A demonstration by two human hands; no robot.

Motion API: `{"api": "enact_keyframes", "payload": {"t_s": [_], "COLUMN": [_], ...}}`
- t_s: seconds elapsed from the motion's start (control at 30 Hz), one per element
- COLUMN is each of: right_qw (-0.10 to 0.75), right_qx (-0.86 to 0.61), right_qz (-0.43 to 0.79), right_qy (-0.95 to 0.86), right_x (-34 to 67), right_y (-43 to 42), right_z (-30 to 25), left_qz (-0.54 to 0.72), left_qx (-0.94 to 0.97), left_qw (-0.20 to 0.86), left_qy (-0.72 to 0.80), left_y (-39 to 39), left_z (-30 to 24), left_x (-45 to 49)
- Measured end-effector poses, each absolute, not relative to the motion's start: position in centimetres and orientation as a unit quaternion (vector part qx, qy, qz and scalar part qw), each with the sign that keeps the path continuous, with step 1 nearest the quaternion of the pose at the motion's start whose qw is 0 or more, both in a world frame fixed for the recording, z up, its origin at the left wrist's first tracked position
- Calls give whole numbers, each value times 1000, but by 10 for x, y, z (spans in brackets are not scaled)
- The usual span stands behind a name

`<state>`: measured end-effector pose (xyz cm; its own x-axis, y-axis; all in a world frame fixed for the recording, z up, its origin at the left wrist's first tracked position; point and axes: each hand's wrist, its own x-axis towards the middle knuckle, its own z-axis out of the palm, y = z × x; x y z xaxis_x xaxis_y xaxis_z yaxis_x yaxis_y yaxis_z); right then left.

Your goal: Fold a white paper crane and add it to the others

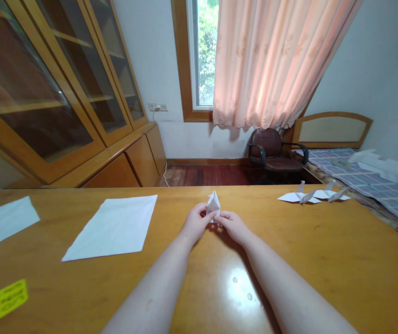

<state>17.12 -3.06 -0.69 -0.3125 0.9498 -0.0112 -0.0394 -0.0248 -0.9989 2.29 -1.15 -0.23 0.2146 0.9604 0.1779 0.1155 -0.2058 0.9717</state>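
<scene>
Between my two hands, just above the desk, is a small piece of folded white paper (pixel 213 202) with its pointed tip up. My left hand (pixel 197 221) grips its left side, the thumb lying across the front. On the lower right edge, the fingers of my right hand (pixel 231 224) pinch the paper. Some fingertips are hidden behind it. Two folded paper cranes (pixel 299 196) (pixel 331 195) stand at the desk's far right. To the left lies a flat white sheet of paper (pixel 115 227).
Another white sheet (pixel 5 222) and a yellow label (pixel 2 304) with dark writing are on the desk (pixel 289 264) at left. Beyond its far edge stand a glass-door cabinet (pixel 80 83), a brown armchair (pixel 271 148) and a bed (pixel 376 181). A pink curtain (pixel 271 60) half covers the window.
</scene>
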Motion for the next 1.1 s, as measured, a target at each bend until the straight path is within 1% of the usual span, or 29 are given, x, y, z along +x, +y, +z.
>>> {"api": "enact_keyframes", "payload": {"t_s": [0.17, 0.47, 0.67, 0.83, 1.1], "right_qw": [441, 458, 463, 469, 475], "right_qx": [-392, -405, -414, -409, -421], "right_qz": [606, 597, 614, 626, 623], "right_qy": [-532, -519, -487, -470, -458], "right_x": [169, 170, 169, 168, 170], "right_y": [-31, -29, -30, -31, -28], "right_z": [-5, -8, -6, -1, -3], "left_qz": [465, 465, 471, 474, 458], "left_qx": [621, 621, 615, 586, 626], "left_qw": [474, 496, 492, 533, 477], "left_qy": [415, 390, 396, 385, 414], "left_y": [-12, -23, -18, -16, -13], "left_z": [0, 17, 9, 4, -3], "left_x": [23, 26, 24, 23, 24]}}
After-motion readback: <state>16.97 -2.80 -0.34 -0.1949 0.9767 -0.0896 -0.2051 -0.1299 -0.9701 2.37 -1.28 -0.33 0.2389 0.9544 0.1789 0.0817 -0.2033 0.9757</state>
